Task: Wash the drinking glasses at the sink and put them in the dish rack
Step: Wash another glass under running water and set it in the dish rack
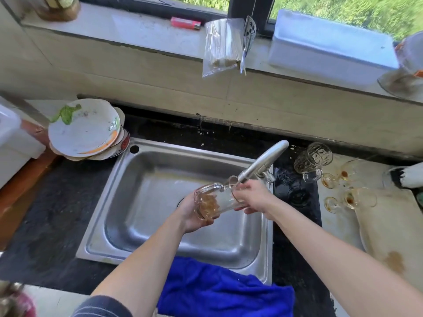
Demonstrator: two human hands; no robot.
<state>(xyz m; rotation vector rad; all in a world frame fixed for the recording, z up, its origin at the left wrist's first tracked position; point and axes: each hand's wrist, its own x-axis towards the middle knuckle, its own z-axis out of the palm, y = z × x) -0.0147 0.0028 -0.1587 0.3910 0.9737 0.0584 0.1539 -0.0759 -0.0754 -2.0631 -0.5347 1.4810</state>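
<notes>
Steel fills the middle of my view: the sink [137, 193], set into a dark countertop [57, 213], its basin holding no glassware that I can see. A blue cloth [217, 291] is draped over its near rim, and a stack of plates [84, 131] sits at its far left corner. The faucet [263, 162] slants in from the right, with its spout ending just over the work.

I have the glass mug [215, 202] held on its side above the basin, mouth toward the spout. The left hand [192, 217] cups the base end with fingers curled under it. The right hand [254, 197] grips the rim end, and its fingertips may reach inside, though I cannot tell for sure. I also cannot make out a stream of water. A brownish tint shows at the base end, which could be residue or fingers seen through the glass.

By my reckoning the job is early. This mug is mid-wash, not finished. On the pale counter to the right, well apart from my hands, a patterned mug [313, 159] and two stemmed glasses [350, 173] [357, 200] lie on their sides, the stemmed ones with brown dregs. All of them wait their turn. No dish rack shows in my view, so nothing appears to be racked yet.
</notes>
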